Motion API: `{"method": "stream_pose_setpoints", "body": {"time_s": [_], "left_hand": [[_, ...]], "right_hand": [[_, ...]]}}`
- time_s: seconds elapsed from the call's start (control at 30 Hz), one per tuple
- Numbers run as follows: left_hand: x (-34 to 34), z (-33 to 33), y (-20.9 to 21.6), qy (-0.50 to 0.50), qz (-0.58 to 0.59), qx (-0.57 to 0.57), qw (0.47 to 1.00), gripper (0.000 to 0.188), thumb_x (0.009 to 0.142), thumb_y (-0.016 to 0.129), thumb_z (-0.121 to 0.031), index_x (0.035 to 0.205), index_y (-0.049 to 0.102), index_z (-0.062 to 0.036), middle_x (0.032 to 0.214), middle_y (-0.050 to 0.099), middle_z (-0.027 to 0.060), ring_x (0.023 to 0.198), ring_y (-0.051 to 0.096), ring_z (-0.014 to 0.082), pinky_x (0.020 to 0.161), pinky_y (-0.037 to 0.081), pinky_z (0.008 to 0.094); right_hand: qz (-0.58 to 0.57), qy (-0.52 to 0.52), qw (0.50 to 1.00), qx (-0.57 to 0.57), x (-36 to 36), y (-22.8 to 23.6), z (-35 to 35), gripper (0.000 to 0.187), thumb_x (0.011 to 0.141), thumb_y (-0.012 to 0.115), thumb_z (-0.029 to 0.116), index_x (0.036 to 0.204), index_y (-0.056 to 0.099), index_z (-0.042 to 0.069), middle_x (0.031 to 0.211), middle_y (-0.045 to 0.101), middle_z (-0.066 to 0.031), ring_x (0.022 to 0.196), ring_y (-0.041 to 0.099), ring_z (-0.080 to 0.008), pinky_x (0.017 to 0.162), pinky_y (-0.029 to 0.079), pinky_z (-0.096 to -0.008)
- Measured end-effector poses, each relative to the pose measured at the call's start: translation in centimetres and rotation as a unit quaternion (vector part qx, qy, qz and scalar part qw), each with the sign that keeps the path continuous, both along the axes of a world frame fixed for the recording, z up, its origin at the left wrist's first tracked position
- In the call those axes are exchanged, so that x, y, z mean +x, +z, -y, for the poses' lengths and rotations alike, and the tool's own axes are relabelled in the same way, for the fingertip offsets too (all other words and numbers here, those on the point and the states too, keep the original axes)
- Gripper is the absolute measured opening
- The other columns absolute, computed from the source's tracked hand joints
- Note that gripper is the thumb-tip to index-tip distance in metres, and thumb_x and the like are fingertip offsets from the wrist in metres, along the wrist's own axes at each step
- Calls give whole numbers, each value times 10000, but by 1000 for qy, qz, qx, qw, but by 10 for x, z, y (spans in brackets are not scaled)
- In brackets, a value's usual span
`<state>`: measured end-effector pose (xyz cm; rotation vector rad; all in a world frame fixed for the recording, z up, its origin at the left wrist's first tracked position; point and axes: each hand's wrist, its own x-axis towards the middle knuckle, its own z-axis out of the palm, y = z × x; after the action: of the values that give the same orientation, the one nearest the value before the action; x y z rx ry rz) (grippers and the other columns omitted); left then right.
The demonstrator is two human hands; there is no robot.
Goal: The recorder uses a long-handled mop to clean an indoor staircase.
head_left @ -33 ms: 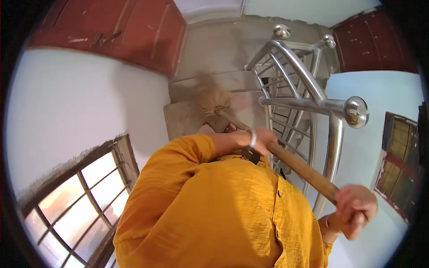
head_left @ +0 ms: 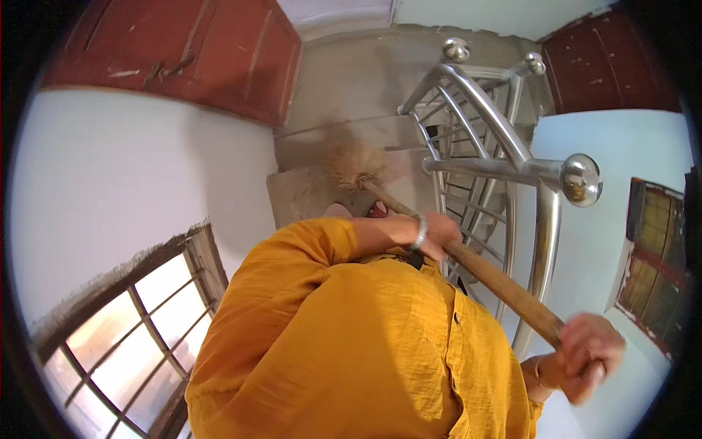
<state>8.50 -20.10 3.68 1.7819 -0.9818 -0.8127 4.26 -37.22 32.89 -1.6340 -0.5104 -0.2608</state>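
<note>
A broom crosses in front of me, its straw head [head_left: 356,162] on the concrete steps and its wooden handle [head_left: 504,284] slanting down to the right. My left hand [head_left: 441,234], with a bracelet at the wrist, is wrapped round the middle of the handle. Round its upper end my right hand [head_left: 589,353] is closed, slightly blurred. The bristles are smeared by motion, so where they touch the step cannot be told exactly. My feet, one in a dark red sandal [head_left: 378,210], show just below the broom head.
A shiny metal stair railing [head_left: 547,249] with ball ends [head_left: 581,180] runs close on my right, beside the handle. White wall [head_left: 139,161] and a barred window [head_left: 139,329] lie to the left. A red door [head_left: 183,55] stands at the upper left, above the steps [head_left: 292,194].
Both hands have shifted slightly right and down along with the handle. The straw head has moved a little to the right. Both grips are unchanged.
</note>
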Motion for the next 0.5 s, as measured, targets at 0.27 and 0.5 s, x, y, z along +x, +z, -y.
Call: {"method": "stream_pose_setpoints", "body": {"time_s": [0.27, 0.5], "left_hand": [[13, 63, 20, -171, -27, -128, 977, 142, 632, 670, -174, 701, 595, -76, 673, 606, 131, 695, 600, 336, 602, 463, 408], [38, -31, -3, -78, 8, 14, 997, 151, 617, 679, -176, 721, 608, -94, 691, 616, 111, 717, 607, 336, 608, 466, 420]], "right_hand": [[96, -120, 981, -116, -44, 14, 12, 190, 788, 510, 232, 754, 484, 46, 475, 385, 10, 408, 393, -116, 424, 307, -268], [-28, -208, 977, -22, -35, -36, -28, 206, 830, 539, 220, 729, 477, 52, 438, 367, 7, 364, 376, -127, 404, 318, -286]]}}
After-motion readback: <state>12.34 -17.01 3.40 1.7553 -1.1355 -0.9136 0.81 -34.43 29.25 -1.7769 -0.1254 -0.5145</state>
